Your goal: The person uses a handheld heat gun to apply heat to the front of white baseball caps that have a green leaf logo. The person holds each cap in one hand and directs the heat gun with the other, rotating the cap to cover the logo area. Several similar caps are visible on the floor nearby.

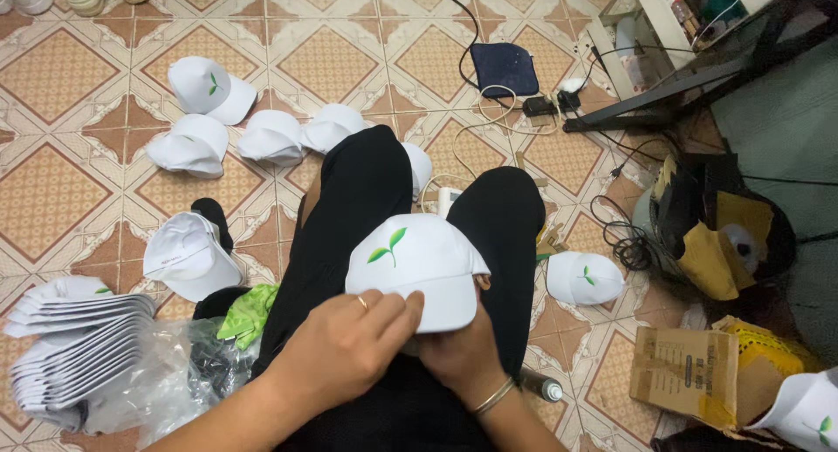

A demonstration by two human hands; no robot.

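A white cap (417, 264) with a green leaf mark on its front rests on my lap, over my black trousers (367, 199). My left hand (349, 347), with a ring on one finger, pinches the cap's lower edge from the left. My right hand (463, 352), with a bracelet at the wrist, grips the cap from underneath, its fingers mostly hidden by the brim. Both hands are closed on this one cap.
Several loose white caps (209, 87) lie on the tiled floor ahead and at the left. A stack of flattened caps (74, 347) sits beside clear plastic wrap (175, 373). Cables, a dark pouch (504, 68), a cardboard box (685, 373) and a black bag (716, 225) crowd the right.
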